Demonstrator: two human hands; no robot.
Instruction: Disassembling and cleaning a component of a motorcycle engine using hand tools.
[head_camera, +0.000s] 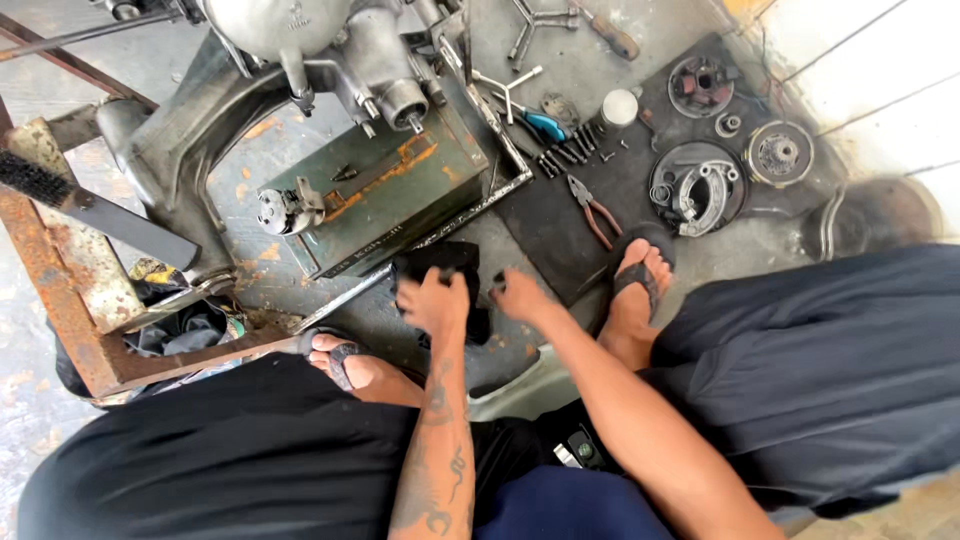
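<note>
Hands: two bare hands are seen low in the middle, side by side.
Left hand (434, 300): the fingers are curled tight on a black cloth (440, 262), soft and crumpled.
Right hand (520, 295): the fingers are bent together just beside the cloth; whether it is pinched cannot be told.
Cloth place: it is held on the grey floor, just in front of the green metal box (385, 205).
Box: one, flat-topped, with rusty orange patches.
Engine (330, 45): one big lump of smooth silver metal is set above the box.
Pliers (593, 212): one pair with red handles is laid on the dark mat (560, 235).
Round metal parts: three are counted on the mat.
Bolts (570, 155): a small dark bunch.
</note>
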